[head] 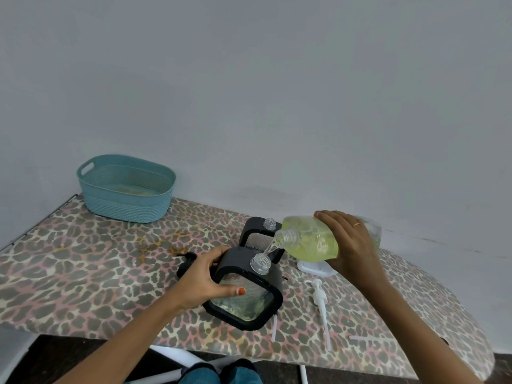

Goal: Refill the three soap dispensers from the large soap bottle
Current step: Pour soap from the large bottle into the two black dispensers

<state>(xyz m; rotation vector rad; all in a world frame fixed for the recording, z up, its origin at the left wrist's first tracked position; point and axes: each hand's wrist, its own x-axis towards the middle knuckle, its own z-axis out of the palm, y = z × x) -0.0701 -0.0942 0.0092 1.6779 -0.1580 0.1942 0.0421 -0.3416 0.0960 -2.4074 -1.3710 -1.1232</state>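
Both curled: left hand [205, 275] round near dispenser [249, 303], right hand [349, 245] round soap bottle [310, 239]; pump [320, 297] beside

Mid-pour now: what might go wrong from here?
1. The thin stream from the large soap bottle meets a narrow neck; a wobble of the right hand would likely spill soap on the leopard-print cloth.
2. The near dispenser is tilted in the left hand; it may overflow early or slip.
3. The white pump lies loose beside the dispenser and could get knocked.
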